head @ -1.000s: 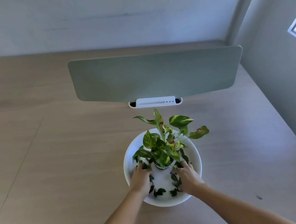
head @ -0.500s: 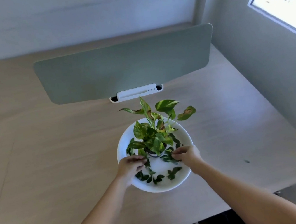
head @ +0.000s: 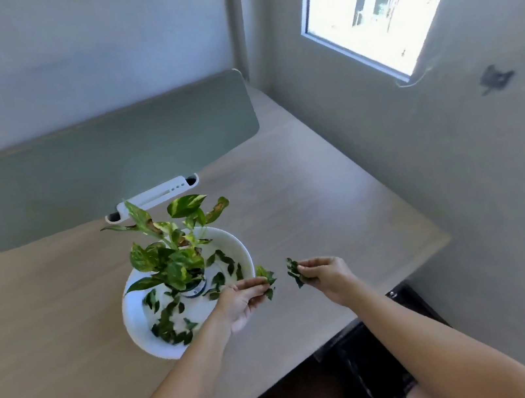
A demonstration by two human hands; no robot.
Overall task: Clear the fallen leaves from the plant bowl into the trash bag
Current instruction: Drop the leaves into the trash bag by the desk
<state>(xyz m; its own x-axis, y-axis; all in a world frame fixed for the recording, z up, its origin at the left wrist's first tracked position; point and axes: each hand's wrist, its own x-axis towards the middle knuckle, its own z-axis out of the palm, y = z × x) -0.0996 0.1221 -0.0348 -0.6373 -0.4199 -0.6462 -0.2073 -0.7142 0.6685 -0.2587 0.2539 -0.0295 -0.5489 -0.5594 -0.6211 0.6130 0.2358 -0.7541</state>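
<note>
Green leaf clusters, two in all, are pinched one in each hand: the left hand point(head: 241, 300) grips its cluster point(head: 266, 279) beyond the fingertips, the right hand point(head: 326, 274) its cluster point(head: 293, 271). One white plant bowl point(head: 243, 250) on the counter point(head: 324, 209), left of both, holds many loose leaves point(head: 171, 326).

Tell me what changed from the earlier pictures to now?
Both hands left the white bowl and moved right over the table: the left hand and the right hand each now pinch picked-up leaves. The plant and many fallen leaves stayed in the bowl.
</note>
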